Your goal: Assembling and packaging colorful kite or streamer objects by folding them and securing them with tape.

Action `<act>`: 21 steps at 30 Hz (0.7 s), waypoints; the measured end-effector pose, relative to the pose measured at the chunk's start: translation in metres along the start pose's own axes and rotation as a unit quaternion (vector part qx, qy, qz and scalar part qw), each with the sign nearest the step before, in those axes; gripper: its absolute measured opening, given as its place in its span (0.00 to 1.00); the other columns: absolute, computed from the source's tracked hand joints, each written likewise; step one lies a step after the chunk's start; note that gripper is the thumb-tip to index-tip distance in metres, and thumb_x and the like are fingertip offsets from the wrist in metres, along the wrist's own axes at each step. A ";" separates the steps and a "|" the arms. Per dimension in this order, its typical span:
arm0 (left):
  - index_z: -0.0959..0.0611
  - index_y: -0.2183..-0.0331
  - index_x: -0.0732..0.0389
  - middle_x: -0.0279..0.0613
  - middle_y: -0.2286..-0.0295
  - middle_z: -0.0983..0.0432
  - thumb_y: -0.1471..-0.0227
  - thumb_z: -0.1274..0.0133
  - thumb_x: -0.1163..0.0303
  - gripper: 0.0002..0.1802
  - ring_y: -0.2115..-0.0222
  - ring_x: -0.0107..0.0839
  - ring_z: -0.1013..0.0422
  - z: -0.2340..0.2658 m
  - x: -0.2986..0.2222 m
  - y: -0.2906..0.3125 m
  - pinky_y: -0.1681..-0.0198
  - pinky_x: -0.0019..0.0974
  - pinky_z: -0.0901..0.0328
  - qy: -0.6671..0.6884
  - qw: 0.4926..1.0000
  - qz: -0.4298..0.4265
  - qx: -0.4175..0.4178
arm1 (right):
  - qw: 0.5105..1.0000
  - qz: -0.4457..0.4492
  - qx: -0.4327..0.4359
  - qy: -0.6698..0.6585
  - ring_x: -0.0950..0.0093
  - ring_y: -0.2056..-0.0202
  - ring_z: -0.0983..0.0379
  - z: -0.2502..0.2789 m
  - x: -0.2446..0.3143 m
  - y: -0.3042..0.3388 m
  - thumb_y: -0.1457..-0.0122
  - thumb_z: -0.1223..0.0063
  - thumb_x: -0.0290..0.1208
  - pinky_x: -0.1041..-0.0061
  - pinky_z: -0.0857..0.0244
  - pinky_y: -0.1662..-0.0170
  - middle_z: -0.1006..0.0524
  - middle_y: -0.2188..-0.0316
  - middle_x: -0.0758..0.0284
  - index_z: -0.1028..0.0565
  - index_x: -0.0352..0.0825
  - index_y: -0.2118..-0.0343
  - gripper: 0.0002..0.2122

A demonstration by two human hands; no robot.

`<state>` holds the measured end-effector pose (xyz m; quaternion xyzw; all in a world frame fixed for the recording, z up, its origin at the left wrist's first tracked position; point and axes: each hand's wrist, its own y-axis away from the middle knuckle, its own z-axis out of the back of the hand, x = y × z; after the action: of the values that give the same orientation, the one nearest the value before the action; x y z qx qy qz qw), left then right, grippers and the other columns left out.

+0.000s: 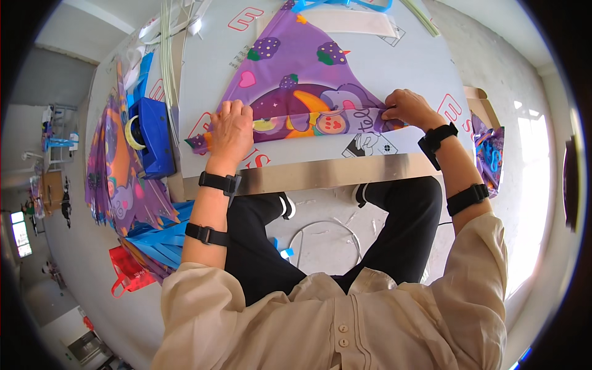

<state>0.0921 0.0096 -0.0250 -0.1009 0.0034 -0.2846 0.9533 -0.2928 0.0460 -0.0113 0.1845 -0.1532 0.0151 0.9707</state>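
Note:
A purple printed triangular sheet (290,68), patterned with berries, a heart and a crescent moon, lies on the work table with its point at the far side. Its near edge is turned up in a long folded band. My left hand (232,126) presses curled fingers on the left end of this band. At the band's right end, my right hand (412,110) pinches the sheet between thumb and fingers. What lies under my left fingertips is hidden. Blue ribbon (345,5) shows near the sheet's far tip.
Left of the sheet stands a blue tape dispenser (154,139) beside thin pale rods (166,68). More purple printed sheets (117,166) with blue strips hang over the table's left side. A cardboard box (484,108) with similar sheets is at right. A red bag (128,271) sits lower left.

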 end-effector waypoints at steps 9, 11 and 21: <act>0.25 0.72 0.58 0.36 0.72 0.30 0.60 0.42 0.77 0.10 0.66 0.40 0.33 -0.027 -0.045 -0.004 0.62 0.43 0.40 0.250 0.963 0.056 -0.082 | 1.000 -0.026 0.010 -0.012 0.64 0.71 0.26 0.002 0.002 -0.003 0.57 0.37 0.38 0.67 0.35 0.66 0.23 0.78 0.61 0.22 0.34 0.77 0.12; 0.25 0.75 0.57 0.35 0.75 0.30 0.62 0.41 0.78 0.09 0.68 0.40 0.34 -0.035 -0.042 -0.005 0.64 0.43 0.41 0.277 0.954 0.061 -0.099 | 0.995 -0.084 0.002 -0.051 0.64 0.72 0.26 0.003 0.003 -0.002 0.58 0.36 0.39 0.66 0.35 0.68 0.24 0.80 0.60 0.23 0.32 0.80 0.13; 0.25 0.78 0.58 0.36 0.77 0.30 0.65 0.40 0.79 0.10 0.71 0.41 0.34 -0.039 -0.036 -0.005 0.66 0.44 0.39 0.308 0.944 0.081 -0.085 | 0.918 0.236 -0.317 0.044 0.65 0.42 0.44 -0.070 0.108 0.028 0.51 0.46 0.31 0.59 0.54 0.38 0.35 0.47 0.62 0.28 0.37 0.55 0.18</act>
<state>0.0564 0.0181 -0.0640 -0.0882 0.3295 -0.2225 0.9133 -0.1721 0.0943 -0.0307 -0.1752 -0.1460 0.2023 0.9524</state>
